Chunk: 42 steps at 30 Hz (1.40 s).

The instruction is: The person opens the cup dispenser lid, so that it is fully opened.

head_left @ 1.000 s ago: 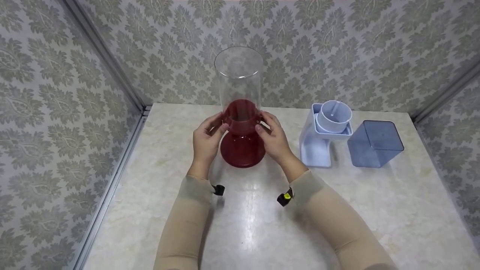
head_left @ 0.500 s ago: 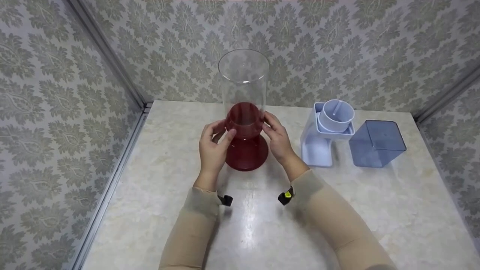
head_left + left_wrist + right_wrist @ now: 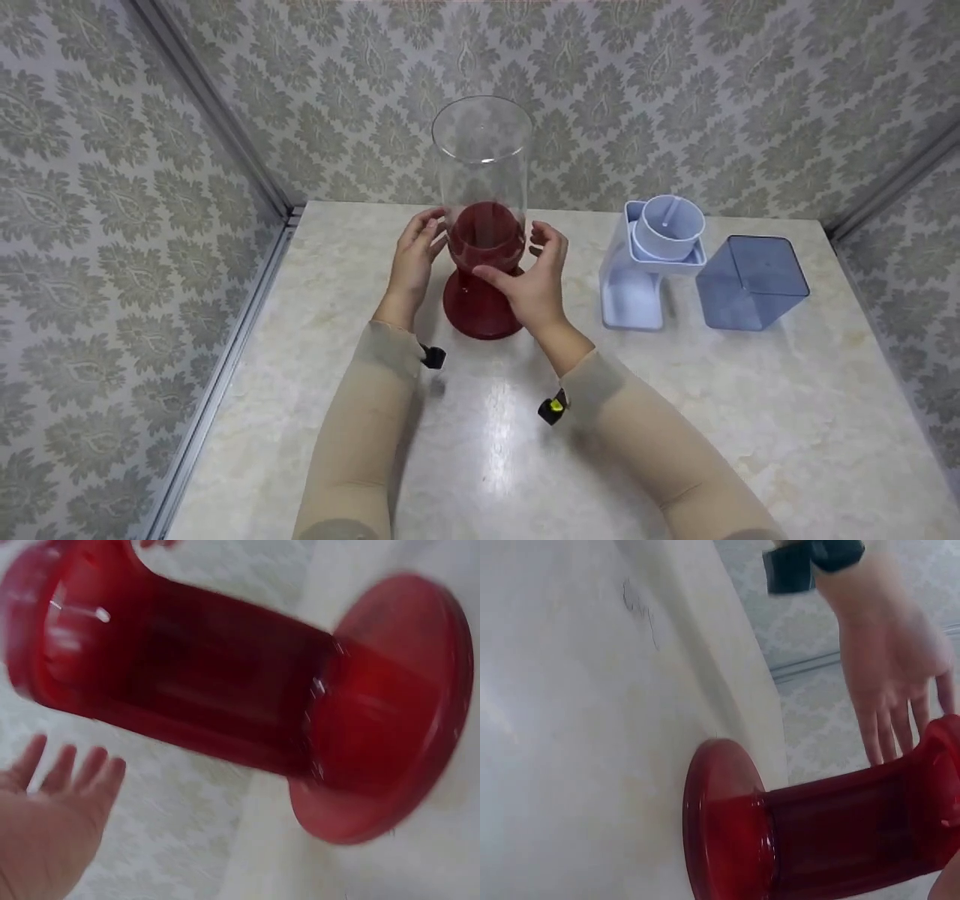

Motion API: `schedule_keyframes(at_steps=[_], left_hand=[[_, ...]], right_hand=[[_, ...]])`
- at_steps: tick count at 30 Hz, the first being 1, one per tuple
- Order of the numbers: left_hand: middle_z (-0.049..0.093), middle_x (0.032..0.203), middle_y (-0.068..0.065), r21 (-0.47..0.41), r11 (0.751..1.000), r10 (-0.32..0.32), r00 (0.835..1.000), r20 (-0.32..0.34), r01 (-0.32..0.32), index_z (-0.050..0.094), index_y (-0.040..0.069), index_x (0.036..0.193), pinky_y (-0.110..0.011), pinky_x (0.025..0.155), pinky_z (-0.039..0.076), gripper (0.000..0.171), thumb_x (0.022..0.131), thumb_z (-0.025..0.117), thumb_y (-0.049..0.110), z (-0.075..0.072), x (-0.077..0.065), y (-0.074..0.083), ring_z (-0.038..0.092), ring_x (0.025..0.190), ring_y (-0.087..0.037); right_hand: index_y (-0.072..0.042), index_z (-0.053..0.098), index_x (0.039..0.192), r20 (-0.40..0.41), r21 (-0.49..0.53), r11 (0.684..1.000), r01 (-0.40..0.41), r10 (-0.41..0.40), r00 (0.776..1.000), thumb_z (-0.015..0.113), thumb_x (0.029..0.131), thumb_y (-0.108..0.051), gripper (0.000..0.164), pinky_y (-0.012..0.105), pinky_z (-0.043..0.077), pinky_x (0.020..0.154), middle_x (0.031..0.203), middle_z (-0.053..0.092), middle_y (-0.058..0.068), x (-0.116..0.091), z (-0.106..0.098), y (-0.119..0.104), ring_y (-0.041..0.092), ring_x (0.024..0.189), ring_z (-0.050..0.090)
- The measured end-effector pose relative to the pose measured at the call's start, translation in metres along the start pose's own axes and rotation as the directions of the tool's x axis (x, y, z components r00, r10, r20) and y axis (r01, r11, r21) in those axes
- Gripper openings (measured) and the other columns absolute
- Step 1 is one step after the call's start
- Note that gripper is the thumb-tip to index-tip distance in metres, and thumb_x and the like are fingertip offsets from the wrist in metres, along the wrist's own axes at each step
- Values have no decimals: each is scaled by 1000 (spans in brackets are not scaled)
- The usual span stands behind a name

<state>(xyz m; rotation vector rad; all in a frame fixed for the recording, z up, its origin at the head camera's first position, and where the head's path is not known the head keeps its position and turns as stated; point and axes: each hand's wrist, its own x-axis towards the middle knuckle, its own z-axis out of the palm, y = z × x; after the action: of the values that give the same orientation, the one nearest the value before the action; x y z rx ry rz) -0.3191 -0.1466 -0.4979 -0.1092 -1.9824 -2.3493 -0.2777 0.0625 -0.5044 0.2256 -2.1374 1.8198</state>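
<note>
A tall clear cylinder (image 3: 485, 159) stands upright in the collar of a red pedestal stand (image 3: 480, 304) on the table. In both wrist views the stand's round foot (image 3: 382, 720), (image 3: 720, 817) and dark red column show. My left hand (image 3: 412, 259) is beside the collar on the left; the left wrist view shows its fingers (image 3: 90, 769) fairly straight and apart from the stand. My right hand (image 3: 536, 281) is at the right of the collar, thumb reaching across its front and fingers loosely bent off its side. Whether the thumb touches the collar I cannot tell.
To the right stands a pale blue stand (image 3: 630, 300) with a round cup (image 3: 671, 229) in its top. Beside that is a translucent blue square container (image 3: 750, 285). Patterned walls (image 3: 360, 97) enclose the marble-look table (image 3: 495, 435) at the back and sides.
Both hands have loosened from the collar: the left moved outward and back, the right thumb swung across the front. The cylinder and stand shifted slightly in view, with the camera.
</note>
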Motion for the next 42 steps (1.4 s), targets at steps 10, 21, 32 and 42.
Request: schedule_keyframes(at_steps=[10,21,32,42], left_hand=[[55,171,-25,-56,997,-51,992,111,58,53,-6,163,-42,135,46,47,124,38,15,0,1,-12,55,161,-34],[54,171,-21,9,999,34,996,85,-34,53,-2,163,-41,139,41,45,124,43,17,4,-23,-16,50,164,-34],[53,172,-16,79,996,51,997,-60,-46,51,5,165,-48,142,35,46,123,47,23,24,-56,-22,46,166,-32],[52,166,-18,130,989,86,981,-175,-63,50,4,160,-46,130,49,45,120,55,25,46,-76,-18,52,154,-31]], right_hand=[[-3,39,156,8,-43,999,-1,1,1000,108,78,-24,106,51,48,122,157,43,19,-5,6,0,31,142,50],[-4,49,163,114,-37,999,32,-28,993,105,83,-26,101,53,43,126,160,55,15,3,-17,8,28,150,52],[0,54,154,277,43,999,-29,16,961,97,91,-16,78,51,39,138,165,60,15,14,-43,9,34,158,54],[5,53,163,499,54,995,-89,51,865,86,100,-5,72,45,33,143,173,53,22,42,-64,5,35,170,41]])
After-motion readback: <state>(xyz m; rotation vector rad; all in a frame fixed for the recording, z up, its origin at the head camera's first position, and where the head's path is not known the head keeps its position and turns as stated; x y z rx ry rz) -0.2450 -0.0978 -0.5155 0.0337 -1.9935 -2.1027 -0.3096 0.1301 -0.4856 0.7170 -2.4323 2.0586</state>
